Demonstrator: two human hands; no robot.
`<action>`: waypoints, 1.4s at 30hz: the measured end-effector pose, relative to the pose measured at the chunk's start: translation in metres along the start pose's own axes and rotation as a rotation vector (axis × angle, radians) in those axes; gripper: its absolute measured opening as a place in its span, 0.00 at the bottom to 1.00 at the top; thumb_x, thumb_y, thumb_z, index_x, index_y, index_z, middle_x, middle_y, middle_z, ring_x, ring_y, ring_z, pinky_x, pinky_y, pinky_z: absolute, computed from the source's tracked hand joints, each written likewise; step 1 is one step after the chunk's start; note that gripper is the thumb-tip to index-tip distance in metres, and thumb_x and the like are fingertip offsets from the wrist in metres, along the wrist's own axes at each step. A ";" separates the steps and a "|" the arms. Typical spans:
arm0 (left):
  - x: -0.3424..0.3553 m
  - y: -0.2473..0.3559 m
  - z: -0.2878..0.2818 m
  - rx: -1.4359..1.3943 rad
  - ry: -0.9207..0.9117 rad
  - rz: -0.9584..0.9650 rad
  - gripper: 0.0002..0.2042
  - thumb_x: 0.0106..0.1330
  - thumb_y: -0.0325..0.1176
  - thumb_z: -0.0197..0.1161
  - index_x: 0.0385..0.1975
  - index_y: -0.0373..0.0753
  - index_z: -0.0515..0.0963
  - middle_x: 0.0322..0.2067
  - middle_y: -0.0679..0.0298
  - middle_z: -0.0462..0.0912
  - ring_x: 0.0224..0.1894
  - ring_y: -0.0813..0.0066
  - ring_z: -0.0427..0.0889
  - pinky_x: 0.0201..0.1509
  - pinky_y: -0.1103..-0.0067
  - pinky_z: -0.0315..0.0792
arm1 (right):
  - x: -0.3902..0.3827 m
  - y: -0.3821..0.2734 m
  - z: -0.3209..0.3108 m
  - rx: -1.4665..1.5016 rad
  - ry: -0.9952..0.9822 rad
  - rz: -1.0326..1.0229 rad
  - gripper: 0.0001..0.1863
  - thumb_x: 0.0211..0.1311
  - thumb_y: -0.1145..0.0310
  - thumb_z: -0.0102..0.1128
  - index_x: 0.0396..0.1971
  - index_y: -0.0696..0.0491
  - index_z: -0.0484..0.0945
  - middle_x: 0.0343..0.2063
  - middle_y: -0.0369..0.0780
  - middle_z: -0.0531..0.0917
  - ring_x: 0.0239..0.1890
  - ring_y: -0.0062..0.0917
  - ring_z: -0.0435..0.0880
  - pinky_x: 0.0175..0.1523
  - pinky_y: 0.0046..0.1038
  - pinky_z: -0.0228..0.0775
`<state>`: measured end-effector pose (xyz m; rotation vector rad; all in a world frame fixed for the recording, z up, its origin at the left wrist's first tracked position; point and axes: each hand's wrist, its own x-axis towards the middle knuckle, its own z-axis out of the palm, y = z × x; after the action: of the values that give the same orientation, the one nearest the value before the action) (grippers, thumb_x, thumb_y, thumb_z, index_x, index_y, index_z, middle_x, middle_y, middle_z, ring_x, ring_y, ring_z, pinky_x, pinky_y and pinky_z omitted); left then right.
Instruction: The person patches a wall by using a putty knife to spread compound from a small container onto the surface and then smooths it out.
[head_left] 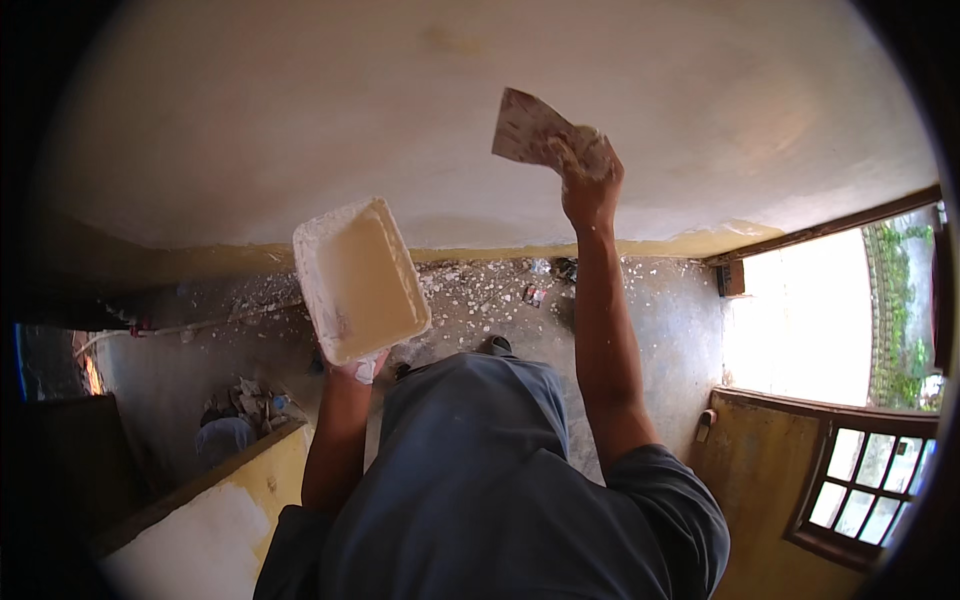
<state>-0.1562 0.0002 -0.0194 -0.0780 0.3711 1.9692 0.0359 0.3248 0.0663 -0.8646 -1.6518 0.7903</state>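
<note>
My left hand [362, 366] grips a rectangular, white-crusted tub [414, 318] from beneath its near end; most of the fingers are hidden under it. Cream-coloured plaster or filler [365, 275] coats the inside of the tub. Raised ahead of me, my right hand [596, 175] is closed around a putty knife [527, 130] with a wide, flat, stained blade that points up and left. Pale paste smears the fingers and the tool's handle end. The blade is in front of the whitish wall [330, 120]; whether it touches the wall I cannot tell.
White crumbs and scraps [470, 300] litter the grey floor [660, 330] along the wall's foot. At the right are a bright doorway [795, 315] and a barred window [865, 485]. A low yellow-and-white wall [225, 515] stands at the lower left, with a debris heap [250, 405] behind it.
</note>
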 end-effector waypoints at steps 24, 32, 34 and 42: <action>0.010 -0.011 0.038 0.103 -0.133 -0.212 0.29 0.67 0.47 0.55 0.64 0.40 0.60 0.59 0.56 0.70 0.58 0.61 0.73 0.56 0.62 0.75 | 0.073 -0.041 -0.074 0.024 0.257 -0.246 0.11 0.56 0.66 0.65 0.33 0.58 0.78 0.29 0.44 0.84 0.28 0.30 0.82 0.37 0.30 0.73; 0.013 -0.016 0.008 0.002 -0.037 -0.147 0.29 0.67 0.47 0.55 0.64 0.40 0.60 0.59 0.56 0.70 0.58 0.60 0.73 0.56 0.62 0.75 | 0.048 -0.066 -0.114 0.394 0.448 -0.049 0.10 0.60 0.75 0.60 0.41 0.56 0.73 0.36 0.44 0.81 0.33 0.24 0.82 0.29 0.27 0.75; 0.012 -0.014 0.010 0.017 -0.027 -0.159 0.29 0.67 0.47 0.55 0.64 0.40 0.60 0.59 0.56 0.70 0.58 0.60 0.73 0.55 0.62 0.75 | 0.038 -0.074 -0.072 -0.059 0.197 -0.130 0.11 0.57 0.72 0.63 0.39 0.55 0.73 0.33 0.44 0.82 0.32 0.27 0.83 0.31 0.32 0.74; -0.002 0.003 0.014 0.051 -0.017 -0.174 0.29 0.67 0.47 0.55 0.64 0.40 0.60 0.59 0.56 0.69 0.58 0.60 0.73 0.55 0.62 0.75 | 0.084 -0.079 -0.087 -0.185 0.470 -0.233 0.10 0.60 0.65 0.62 0.35 0.54 0.77 0.25 0.43 0.84 0.30 0.29 0.86 0.31 0.28 0.78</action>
<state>-0.1569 0.0018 -0.0048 -0.0587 0.3908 1.7870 0.0938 0.3619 0.1935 -0.8861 -1.3813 0.2481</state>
